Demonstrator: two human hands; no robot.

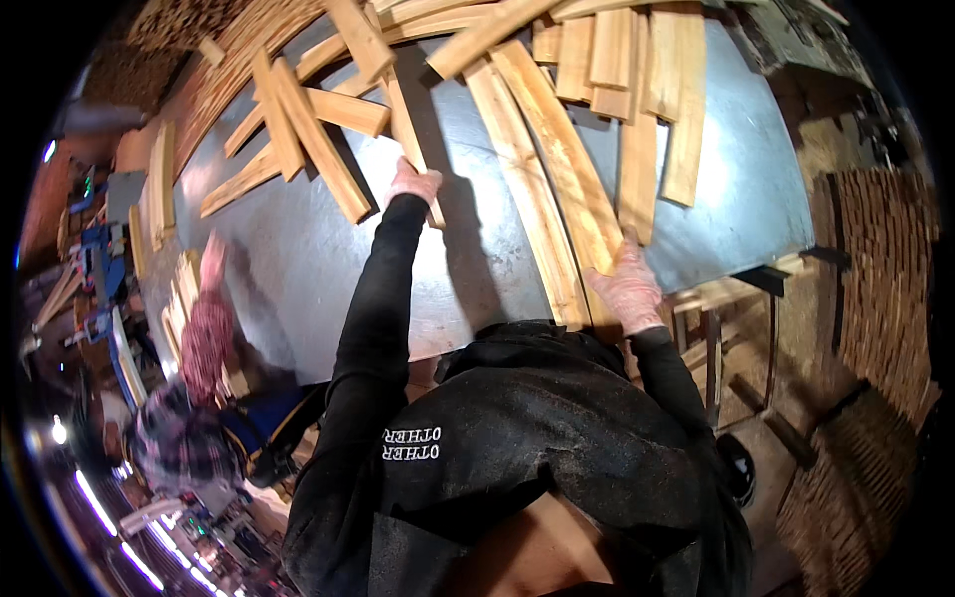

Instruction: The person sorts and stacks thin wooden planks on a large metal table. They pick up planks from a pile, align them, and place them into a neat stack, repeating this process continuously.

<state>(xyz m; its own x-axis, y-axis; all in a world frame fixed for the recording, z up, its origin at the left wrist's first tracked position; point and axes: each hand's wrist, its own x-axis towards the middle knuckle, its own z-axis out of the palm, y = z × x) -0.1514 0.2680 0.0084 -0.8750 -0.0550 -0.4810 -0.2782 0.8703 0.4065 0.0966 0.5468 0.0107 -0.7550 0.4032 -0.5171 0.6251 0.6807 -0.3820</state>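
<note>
My left hand (pixel 414 185), arm stretched forward, is closed around the near end of a narrow wooden strip (pixel 402 114) that points away from me on the metal table (pixel 477 219). Close to the table's front edge, my right hand (pixel 628 287) grips the near part of a long wooden board (pixel 557 149); some of its fingers are hidden. Beside that board lies another long board (pixel 522 169), with knots and darker streaks. Just beyond my right hand ends a further strip (pixel 638 179).
Several short boards (pixel 318 139) lie crossed at the left, and more (pixel 686 109) at the far right. A co-worker in a plaid shirt (pixel 189 428) reaches over the table's left side. Stacked wood (pixel 880 279) stands at the right, beyond the table's edge.
</note>
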